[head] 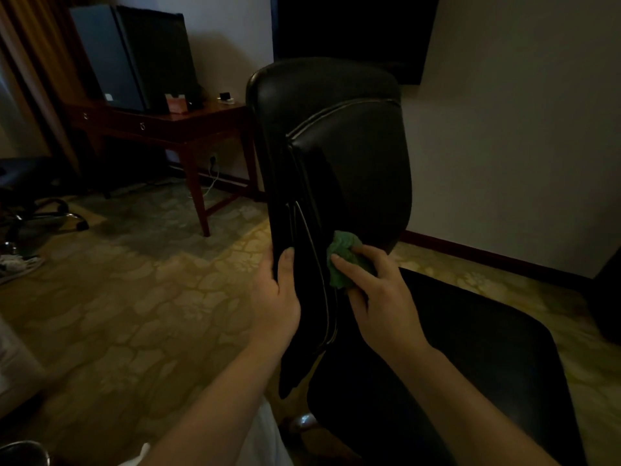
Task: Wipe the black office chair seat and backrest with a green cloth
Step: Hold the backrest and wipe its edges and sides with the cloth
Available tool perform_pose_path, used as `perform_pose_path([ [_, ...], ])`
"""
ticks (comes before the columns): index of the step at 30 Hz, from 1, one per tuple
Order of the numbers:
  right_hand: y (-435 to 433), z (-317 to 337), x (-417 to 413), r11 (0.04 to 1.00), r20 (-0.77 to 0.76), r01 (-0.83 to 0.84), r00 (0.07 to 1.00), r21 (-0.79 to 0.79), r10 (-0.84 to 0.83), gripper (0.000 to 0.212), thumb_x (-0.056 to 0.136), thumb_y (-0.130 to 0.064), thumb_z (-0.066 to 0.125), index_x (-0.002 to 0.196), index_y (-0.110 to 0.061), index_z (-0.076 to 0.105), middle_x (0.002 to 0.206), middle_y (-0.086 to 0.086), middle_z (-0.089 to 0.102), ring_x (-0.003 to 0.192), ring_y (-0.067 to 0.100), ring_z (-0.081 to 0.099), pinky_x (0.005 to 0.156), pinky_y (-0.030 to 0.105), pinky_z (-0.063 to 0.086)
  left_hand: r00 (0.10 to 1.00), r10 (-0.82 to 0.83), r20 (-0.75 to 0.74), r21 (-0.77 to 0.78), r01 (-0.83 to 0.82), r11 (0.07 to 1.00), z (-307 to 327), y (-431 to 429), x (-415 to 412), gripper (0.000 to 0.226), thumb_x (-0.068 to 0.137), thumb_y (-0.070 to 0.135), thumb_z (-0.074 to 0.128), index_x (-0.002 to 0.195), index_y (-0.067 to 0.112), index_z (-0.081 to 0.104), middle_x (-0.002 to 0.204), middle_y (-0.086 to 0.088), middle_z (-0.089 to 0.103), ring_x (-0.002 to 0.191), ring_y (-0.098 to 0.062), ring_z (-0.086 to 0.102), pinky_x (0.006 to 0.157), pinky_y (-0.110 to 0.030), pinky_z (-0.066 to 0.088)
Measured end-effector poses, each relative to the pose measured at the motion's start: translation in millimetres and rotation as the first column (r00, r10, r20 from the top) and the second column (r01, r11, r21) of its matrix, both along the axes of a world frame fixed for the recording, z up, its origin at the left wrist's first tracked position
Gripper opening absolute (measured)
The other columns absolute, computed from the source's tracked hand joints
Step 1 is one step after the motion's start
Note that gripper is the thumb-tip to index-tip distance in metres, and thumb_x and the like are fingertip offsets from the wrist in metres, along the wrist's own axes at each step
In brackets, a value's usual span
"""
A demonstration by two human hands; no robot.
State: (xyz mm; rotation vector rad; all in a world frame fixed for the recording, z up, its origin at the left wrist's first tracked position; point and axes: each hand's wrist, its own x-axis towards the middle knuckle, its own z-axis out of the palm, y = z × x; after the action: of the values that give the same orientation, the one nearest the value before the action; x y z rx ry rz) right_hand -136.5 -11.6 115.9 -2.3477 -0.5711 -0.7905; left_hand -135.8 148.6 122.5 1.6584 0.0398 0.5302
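Observation:
The black office chair stands in front of me, its tall backrest [349,156] seen from the side and its seat [470,358] stretching to the lower right. My left hand [279,294] grips the backrest's left edge low down, thumb on the front face. My right hand [376,297] holds a bunched green cloth [342,257] and presses it against the lower front of the backrest, just above the seat.
A dark wooden desk [188,126] with a mini fridge [134,55] on it stands at the back left. Another chair's wheeled base [50,213] lies at the far left. Patterned carpet [141,297] covers the floor; a wall runs behind the chair.

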Motion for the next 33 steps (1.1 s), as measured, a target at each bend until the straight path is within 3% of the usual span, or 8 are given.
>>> perform_pose_path([
  [2, -3.1, 3.0, -1.1, 1.0, -0.004, -0.003, 1.0, -0.004, 0.003, 0.049, 0.086, -0.001, 0.067, 0.13, -0.023, 0.063, 0.138, 0.008, 0.048, 0.127, 0.025, 0.048, 0.1, 0.031, 0.044, 1.0, 0.006, -0.001, 0.009, -0.006, 1.0, -0.5, -0.3, 0.3, 0.026, 0.099, 0.051, 0.038, 0.124, 0.052, 0.047, 0.111, 0.021, 0.066, 0.101, 0.007, 0.063, 0.085, -0.021, 0.054],
  [7, -2.4, 36.3, 9.0, 0.998, 0.058, 0.008, 0.998, 0.065, -0.012, 0.048, 0.089, -0.002, 0.062, 0.132, -0.022, 0.061, 0.139, 0.009, 0.046, 0.127, 0.023, 0.047, 0.102, 0.03, 0.043, 1.0, -0.001, 0.025, 0.006, 0.001, 1.0, -5.3, 1.6, 3.9, 0.039, 0.101, 0.05, 0.038, 0.134, 0.036, 0.052, 0.113, 0.02, 0.067, 0.102, 0.006, 0.063, 0.088, -0.028, 0.054],
  [10, 3.1, 45.9, 12.3, 1.0, 0.089, -0.015, 0.996, 0.018, 0.014, 0.047, 0.089, -0.003, 0.064, 0.132, -0.023, 0.061, 0.138, 0.009, 0.047, 0.126, 0.024, 0.047, 0.102, 0.032, 0.044, 1.0, -0.02, 0.014, -0.019, 0.02, 1.0, -7.0, 1.5, 5.0, 0.044, 0.1, 0.052, 0.039, 0.14, 0.034, 0.049, 0.119, 0.017, 0.065, 0.108, -0.001, 0.063, 0.093, -0.036, 0.055],
  [14, 3.6, 25.8, 11.2, 1.0, 0.041, -0.031, 0.999, -0.003, 0.031, 0.047, 0.089, -0.004, 0.065, 0.131, -0.024, 0.062, 0.14, 0.008, 0.047, 0.128, 0.025, 0.047, 0.103, 0.037, 0.047, 1.0, 0.002, 0.012, 0.001, -0.002, 1.0, -3.9, 0.6, 3.8, 0.034, 0.101, 0.048, 0.039, 0.132, 0.04, 0.05, 0.112, 0.02, 0.065, 0.101, 0.006, 0.063, 0.088, -0.027, 0.055],
  [18, -1.8, -1.8, 4.5, 1.0, 0.023, -0.014, 1.0, -0.002, 0.014, 0.048, 0.087, -0.004, 0.067, 0.13, -0.024, 0.063, 0.139, 0.009, 0.048, 0.129, 0.026, 0.048, 0.101, 0.037, 0.05, 1.0, 0.007, 0.014, 0.001, -0.007, 1.0, -6.0, -0.1, 4.8, 0.045, 0.098, 0.053, 0.037, 0.137, 0.035, 0.05, 0.111, 0.02, 0.066, 0.1, 0.006, 0.063, 0.082, -0.019, 0.053],
  [21, -7.7, -12.5, -1.7, 0.999, -0.005, -0.018, 1.0, -0.045, 0.018, 0.052, 0.086, -0.003, 0.069, 0.132, -0.026, 0.061, 0.139, 0.01, 0.048, 0.128, 0.028, 0.049, 0.098, 0.039, 0.052, 0.998, 0.039, 0.046, 0.017, -0.04, 0.999, -4.1, -2.7, 3.1, 0.04, 0.097, 0.051, 0.037, 0.133, 0.037, 0.048, 0.107, 0.027, 0.061, 0.096, 0.019, 0.057, 0.077, -0.004, 0.045],
  [25, -12.9, -3.5, -0.9, 0.999, 0.037, -0.008, 0.999, -0.041, 0.01, 0.05, 0.086, -0.003, 0.068, 0.132, -0.024, 0.061, 0.137, 0.011, 0.049, 0.126, 0.028, 0.049, 0.099, 0.033, 0.048, 0.998, 0.047, 0.032, 0.038, -0.048, 0.998, -3.4, -2.3, 2.9, 0.035, 0.101, 0.046, 0.037, 0.134, 0.038, 0.046, 0.107, 0.032, 0.056, 0.095, 0.027, 0.052, 0.078, 0.0, 0.042],
  [33, -0.2, 16.3, 11.9, 1.0, 0.069, -0.025, 0.997, -0.009, 0.026, 0.047, 0.09, -0.006, 0.063, 0.133, -0.023, 0.061, 0.139, 0.01, 0.047, 0.128, 0.025, 0.046, 0.102, 0.03, 0.042, 0.999, 0.015, 0.037, 0.052, -0.017, 0.998, -12.6, 3.0, 4.0, 0.042, 0.101, 0.048, 0.039, 0.139, 0.032, 0.049, 0.12, 0.018, 0.064, 0.11, 0.002, 0.061, 0.094, -0.031, 0.053],
])
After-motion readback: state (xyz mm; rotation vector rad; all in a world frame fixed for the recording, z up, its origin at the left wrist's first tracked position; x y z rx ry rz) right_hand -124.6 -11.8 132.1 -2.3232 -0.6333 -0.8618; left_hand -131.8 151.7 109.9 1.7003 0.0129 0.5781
